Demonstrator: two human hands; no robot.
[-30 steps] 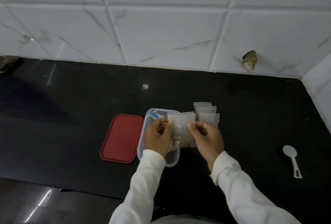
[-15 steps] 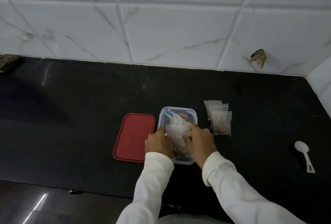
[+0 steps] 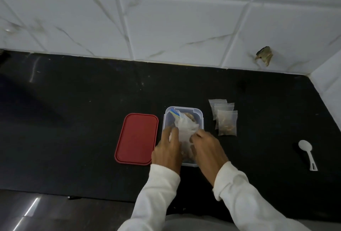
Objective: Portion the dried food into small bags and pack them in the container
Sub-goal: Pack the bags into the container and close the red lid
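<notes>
A clear plastic container (image 3: pixel 200 115) stands on the black counter, with plastic bags (image 3: pixel 185 126) stuffed in it, one with a blue and yellow strip. My left hand (image 3: pixel 167 152) lies over the container's left side, its fingers stretched out and pressing on the small bag. My right hand (image 3: pixel 207 149) comes in from the right, fingers bent down onto the same bag's edge. The container's near half is hidden under both hands. A stack of small filled bags (image 3: pixel 227 124) lies on the counter just right of the container.
The red lid (image 3: pixel 136 138) lies flat directly left of the container. A white plastic spoon (image 3: pixel 307 155) lies far right. The white tiled wall (image 3: pixel 166 27) runs along the back and turns at the right corner. The counter's front edge is close to my body.
A second ago both hands held a small bag up above the container. They have since lowered it into the container and now press it down.
</notes>
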